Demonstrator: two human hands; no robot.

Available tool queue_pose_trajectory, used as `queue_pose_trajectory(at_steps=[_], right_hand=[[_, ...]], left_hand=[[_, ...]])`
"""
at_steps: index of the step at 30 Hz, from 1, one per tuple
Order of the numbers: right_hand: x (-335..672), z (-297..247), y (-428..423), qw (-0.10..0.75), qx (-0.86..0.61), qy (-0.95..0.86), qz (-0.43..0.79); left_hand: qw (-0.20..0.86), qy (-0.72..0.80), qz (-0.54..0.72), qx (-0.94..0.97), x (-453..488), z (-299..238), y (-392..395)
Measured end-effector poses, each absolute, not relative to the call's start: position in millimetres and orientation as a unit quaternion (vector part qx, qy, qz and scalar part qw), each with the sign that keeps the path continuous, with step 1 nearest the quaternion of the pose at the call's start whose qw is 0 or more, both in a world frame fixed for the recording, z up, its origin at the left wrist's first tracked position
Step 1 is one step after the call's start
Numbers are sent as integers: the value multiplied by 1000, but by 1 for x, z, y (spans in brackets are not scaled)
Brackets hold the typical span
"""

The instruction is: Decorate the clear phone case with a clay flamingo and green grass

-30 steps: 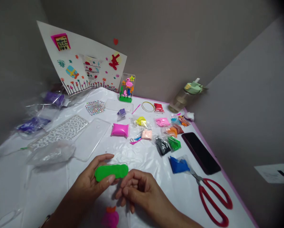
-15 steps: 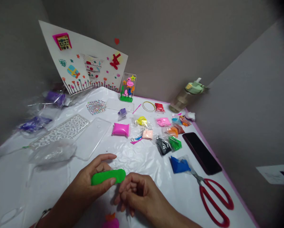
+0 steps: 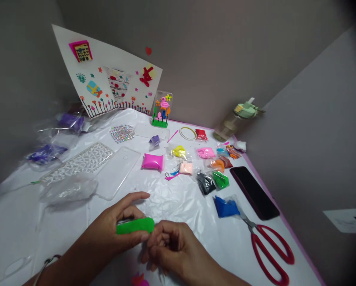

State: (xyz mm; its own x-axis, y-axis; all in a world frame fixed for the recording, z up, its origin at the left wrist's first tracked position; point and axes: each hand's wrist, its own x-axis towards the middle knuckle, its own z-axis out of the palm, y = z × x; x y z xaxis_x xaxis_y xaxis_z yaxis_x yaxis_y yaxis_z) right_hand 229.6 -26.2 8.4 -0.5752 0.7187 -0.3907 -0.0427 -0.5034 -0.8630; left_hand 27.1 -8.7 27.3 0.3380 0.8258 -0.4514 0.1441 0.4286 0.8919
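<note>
Head view: your left hand (image 3: 108, 227) holds a green slab (image 3: 135, 226) over the white sheet (image 3: 170, 202), thumb on the near side, other fingers behind, index finger raised clear; your right hand (image 3: 174, 247) hangs half-curled at the slab's right end — whether it pinches anything cannot be told. The slab looks soft, so a hard thumb press could dent it — and too slack a hold could let it slip toward the pink piece (image 3: 140, 281) at the bottom edge
</note>
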Motion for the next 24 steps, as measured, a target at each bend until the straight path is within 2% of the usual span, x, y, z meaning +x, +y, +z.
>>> queue_pose_trajectory(at_steps=[24], right_hand=[[223, 17, -27, 220, -415, -436, 767]], left_hand=[[625, 533, 275, 499, 30, 26, -13]])
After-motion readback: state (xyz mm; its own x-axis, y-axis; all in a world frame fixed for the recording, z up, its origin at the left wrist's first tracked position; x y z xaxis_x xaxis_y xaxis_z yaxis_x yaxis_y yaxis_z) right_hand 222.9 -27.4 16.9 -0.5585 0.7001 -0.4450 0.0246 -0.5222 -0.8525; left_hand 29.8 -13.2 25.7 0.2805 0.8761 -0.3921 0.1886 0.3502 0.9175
